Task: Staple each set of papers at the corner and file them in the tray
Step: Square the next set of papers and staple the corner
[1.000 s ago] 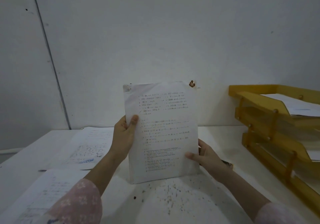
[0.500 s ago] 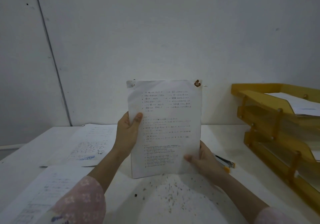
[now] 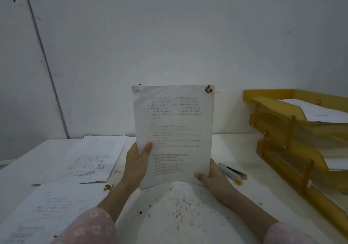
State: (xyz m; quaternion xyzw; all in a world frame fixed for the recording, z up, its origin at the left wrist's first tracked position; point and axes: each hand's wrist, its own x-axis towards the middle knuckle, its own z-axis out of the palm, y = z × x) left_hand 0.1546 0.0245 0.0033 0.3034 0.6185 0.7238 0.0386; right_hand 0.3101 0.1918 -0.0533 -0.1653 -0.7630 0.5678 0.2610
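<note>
A set of printed papers (image 3: 174, 130) stands upright above the middle of the white table, printed side toward me. My left hand (image 3: 136, 163) grips its left edge, thumb across the front. My right hand (image 3: 211, 177) holds the lower right corner, thumb on the front. A brown mark sits at the sheet's top right corner. A silver stapler (image 3: 232, 172) with a yellow tip lies flat on the table just right of my right hand. The yellow stacked file tray (image 3: 278, 130) stands at the right, with papers in its top tier.
Two more paper sets lie flat on the left: one at the back left (image 3: 90, 159), one near the front left edge (image 3: 47, 211). Small dark specks litter the table (image 3: 235, 149) in front of me. A plain wall rises right behind the table.
The held papers have lifted slightly off the table and sit a little higher and more upright. The stapler, hidden behind my right hand a second ago, is now in plain view.
</note>
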